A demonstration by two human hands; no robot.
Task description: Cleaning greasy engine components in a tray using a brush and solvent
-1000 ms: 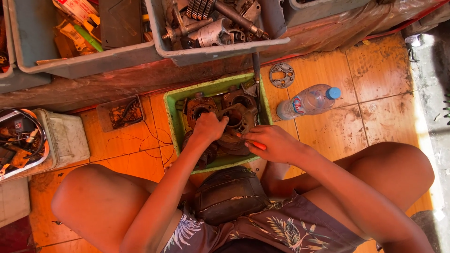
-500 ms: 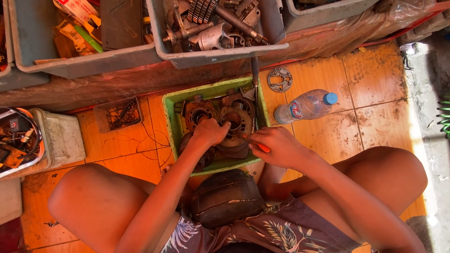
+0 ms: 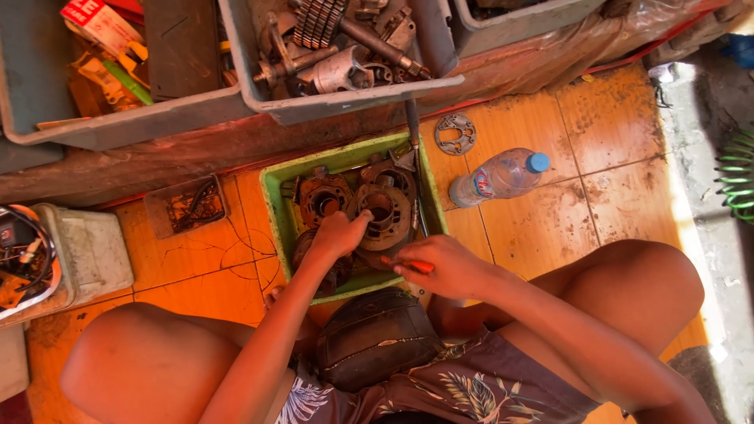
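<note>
A green plastic tray point(image 3: 273, 206) on the orange tiled floor holds greasy metal engine parts, among them a round cylinder piece point(image 3: 382, 208) and a second round part point(image 3: 320, 198). My left hand point(image 3: 339, 234) rests on the parts in the tray, fingers curled against the cylinder piece. My right hand point(image 3: 440, 265) is at the tray's near right corner, shut on a tool with an orange-red handle point(image 3: 413, 265). A long dark metal rod point(image 3: 414, 169) lies along the tray's right side. My bare knees frame the tray, with a dark pouch point(image 3: 375, 338) in my lap.
Grey bins point(image 3: 353, 98) of gears, shafts and scrap stand above the tray. A clear water bottle with a blue cap point(image 3: 503, 176) and a flat metal gasket point(image 3: 455, 134) lie to the right. A small open box point(image 3: 188, 206) and a whitish container point(image 3: 86, 253) sit left. A green coiled hose point(image 3: 738, 173) is at far right.
The view has shifted a little. My left hand has crept up onto the cylinder piece, while my right hand with the orange-handled tool stays near the tray's right corner.
</note>
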